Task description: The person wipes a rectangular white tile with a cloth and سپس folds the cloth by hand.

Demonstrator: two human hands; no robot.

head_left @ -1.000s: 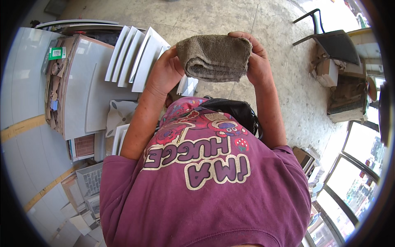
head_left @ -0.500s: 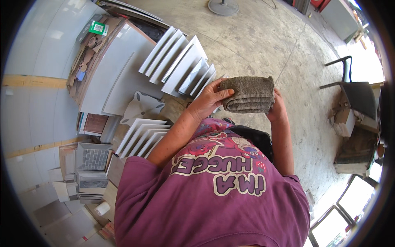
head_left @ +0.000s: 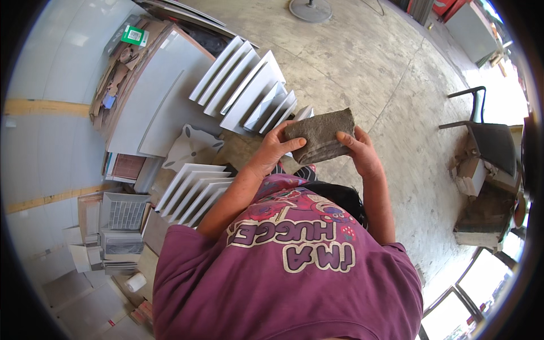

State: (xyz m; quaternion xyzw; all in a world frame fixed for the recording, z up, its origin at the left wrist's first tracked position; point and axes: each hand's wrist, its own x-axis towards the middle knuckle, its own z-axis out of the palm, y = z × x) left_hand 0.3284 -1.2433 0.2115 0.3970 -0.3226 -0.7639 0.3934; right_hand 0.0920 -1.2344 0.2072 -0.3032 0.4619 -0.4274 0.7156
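Observation:
A folded grey-brown cloth, thick like a towel, is held up in front of my body, its folds stacked along the near edge. Its left end is gripped by my left hand, with the thumb on top. At the opposite end my right hand pinches it, thumb over the upper face and fingers out of sight beneath. The cloth tilts, its right end farther from me than its left.
Several white tile panels stand in a slanted row left of the cloth, with more panels nearer me. A patterned tile lies between them. To the right is a dark chair. A round stand base rests on the concrete floor.
The cloth has shifted left and tipped, its left end now closer to me. My right thumb has come over onto its upper face, where before that hand was mostly behind the edge.

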